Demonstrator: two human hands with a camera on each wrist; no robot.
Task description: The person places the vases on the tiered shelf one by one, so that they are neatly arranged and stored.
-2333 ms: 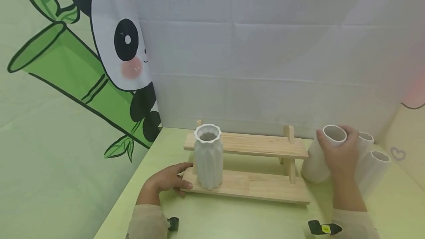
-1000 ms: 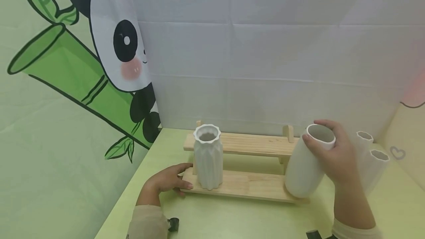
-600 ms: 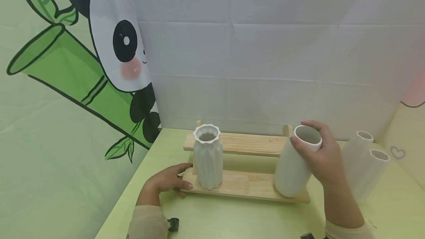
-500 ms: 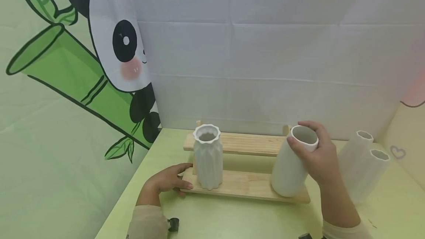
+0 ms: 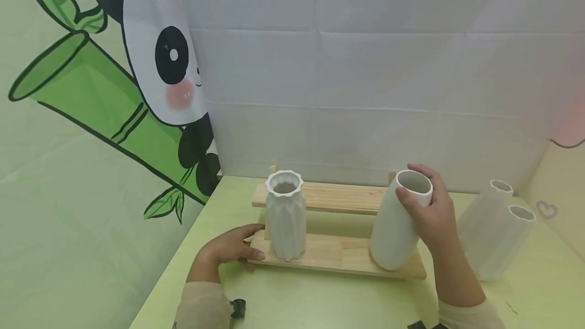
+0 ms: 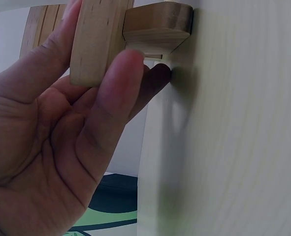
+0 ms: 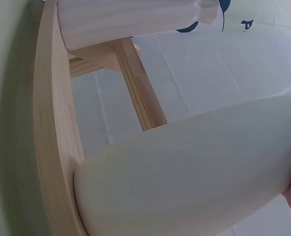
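My right hand (image 5: pixel 431 207) grips a smooth white vase (image 5: pixel 393 232) near its rim, thumb on the near side. The vase's base meets the right part of the lower board of a two-tier wooden shelf (image 5: pixel 338 253); in the right wrist view the vase (image 7: pixel 194 172) touches the board (image 7: pixel 54 123). My left hand (image 5: pixel 233 247) holds the left end of that board, and in the left wrist view its thumb and fingers lie on either side of the board end (image 6: pixel 98 44). A ridged white vase (image 5: pixel 286 222) with a scalloped rim stands on the board's left part.
Two slim white vases (image 5: pixel 507 242) with angular rims stand on the table (image 5: pixel 320 301) to the right of the shelf, partly behind my right forearm. The shelf's upper board (image 5: pixel 343 197) lies behind the vases. A pale cloth wall (image 5: pixel 365 75) rises at the back.
My right hand has brought the smooth vase leftward from the table beside the slim vases onto the lower board, sliding a little further left lately. My left hand has stayed in place.
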